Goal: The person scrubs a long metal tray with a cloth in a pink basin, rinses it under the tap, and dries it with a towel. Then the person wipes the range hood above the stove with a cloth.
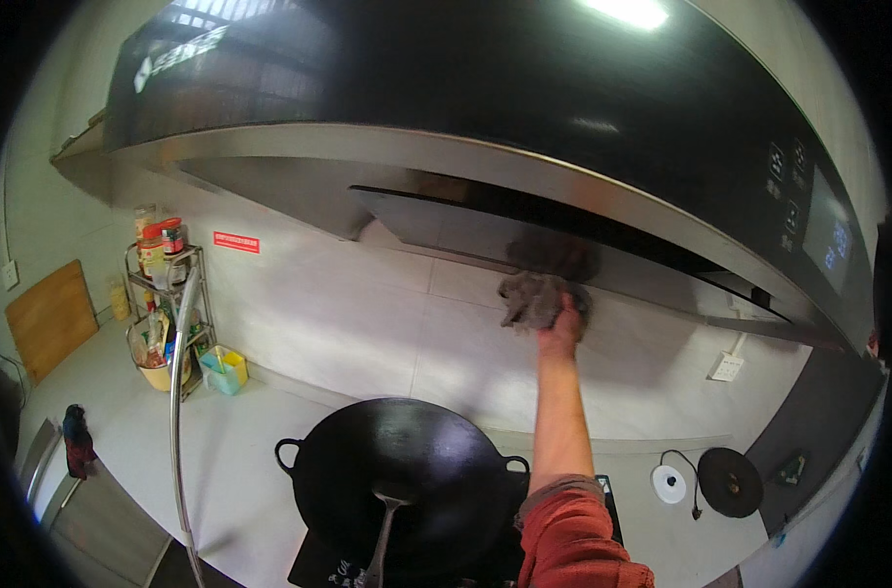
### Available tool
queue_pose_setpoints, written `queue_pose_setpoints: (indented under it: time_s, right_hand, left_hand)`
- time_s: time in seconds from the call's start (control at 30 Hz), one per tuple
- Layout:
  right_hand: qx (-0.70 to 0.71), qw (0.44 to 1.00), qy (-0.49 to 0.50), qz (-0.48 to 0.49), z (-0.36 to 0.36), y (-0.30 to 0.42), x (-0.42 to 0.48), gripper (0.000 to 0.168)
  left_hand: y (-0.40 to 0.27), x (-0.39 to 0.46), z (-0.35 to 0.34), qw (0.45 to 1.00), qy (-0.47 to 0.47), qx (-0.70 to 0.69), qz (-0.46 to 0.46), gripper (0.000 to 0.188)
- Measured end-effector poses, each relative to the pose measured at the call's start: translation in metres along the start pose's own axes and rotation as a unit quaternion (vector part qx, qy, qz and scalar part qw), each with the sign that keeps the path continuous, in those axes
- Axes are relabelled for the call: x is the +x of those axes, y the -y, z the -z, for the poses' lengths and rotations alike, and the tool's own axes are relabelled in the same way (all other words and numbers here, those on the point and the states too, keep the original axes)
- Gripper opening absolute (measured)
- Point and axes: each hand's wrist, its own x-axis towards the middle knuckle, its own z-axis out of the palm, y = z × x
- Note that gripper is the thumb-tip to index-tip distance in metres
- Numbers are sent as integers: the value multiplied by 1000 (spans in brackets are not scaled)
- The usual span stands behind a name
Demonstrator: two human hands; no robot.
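Note:
My right hand (561, 336), at the end of a red sleeve, is raised with a bunched grey-brown cloth (526, 300) in its grip. The cloth is at the lower edge of the dark tilted panel (446, 229) beneath a black range hood (446, 81); whether it touches the panel or the wall tiles is hard to tell. A dark reflection of the cloth shows in the panel's surface. Below stands a black two-handled wok (416, 434) on a black cooktop (310, 562), with a metal spatula (382, 533) resting inside it. My left hand is out of view.
At left are a rack (203, 316) of jars and bottles, a yellow-and-green container (225, 371), a wooden board (53, 320) and a curved metal tube (176, 411). A black round lid-like disc (730, 483) and a white disc (668, 484) with a cord lie at right.

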Motion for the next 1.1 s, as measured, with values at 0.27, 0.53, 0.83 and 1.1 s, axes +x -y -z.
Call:
queue_pose_setpoints:
  time_s: [0.27, 0.53, 0.83, 1.1]
  right_hand:
    - [-28, 978, 82, 191, 66, 152, -40, 39]
    - [-69, 914, 7, 401, -2, 112, -105, 43]
    - [-271, 780, 379, 418, -125, -30, -209, 36]
    - [-303, 816, 131, 474, -30, 64, -124, 41]
  left_hand:
    - [7, 0, -24, 999, 15, -40, -2, 21]
    - [1, -15, -43, 999, 37, -34, 15, 18]
    - [-24, -15, -51, 999, 46, -3, 6, 18]
    - [-14, -12, -26, 995, 11, 93, 33, 21]
